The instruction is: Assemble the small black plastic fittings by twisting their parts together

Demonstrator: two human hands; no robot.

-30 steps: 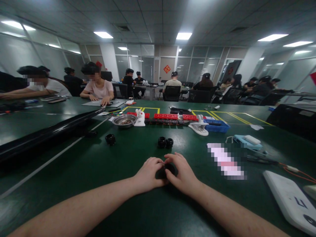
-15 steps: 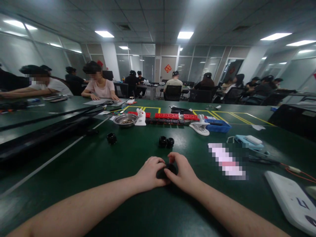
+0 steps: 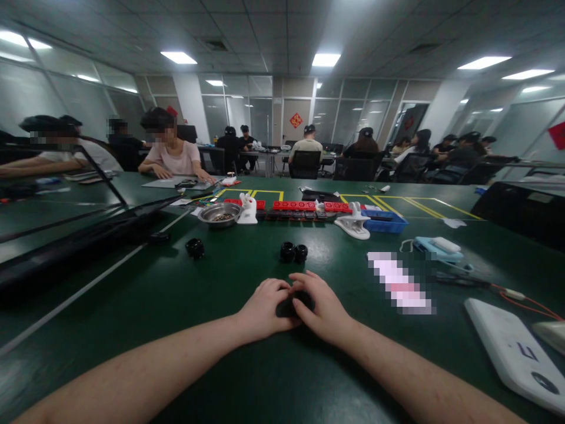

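Low over the green table, my two hands meet around a dark, rounded part [image 3: 305, 298]; its exact kind cannot be made out. My left hand [image 3: 261, 309] curls around its left side. On the other side, my right hand [image 3: 327, 309] has its thumb and fingers closed on it, covering much of it. Just beyond the hands stand two black, ribbed, ring-like parts [image 3: 288, 252], side by side. Another black part of similar look [image 3: 195, 248] sits apart to the left.
Farther back are a metal bowl [image 3: 219, 214] with small pieces, a red strip [image 3: 295, 205], white clamps [image 3: 354, 222] and a blue tray [image 3: 385, 222]. Long black bars [image 3: 88, 247] lie left. A white device [image 3: 507, 347] lies right. Co-workers sit beyond.
My right fingers have lowered and closed in over the dark part, nearer my left fingers. The whole view has shifted slightly. At left, a thin black bar now stands tilted.
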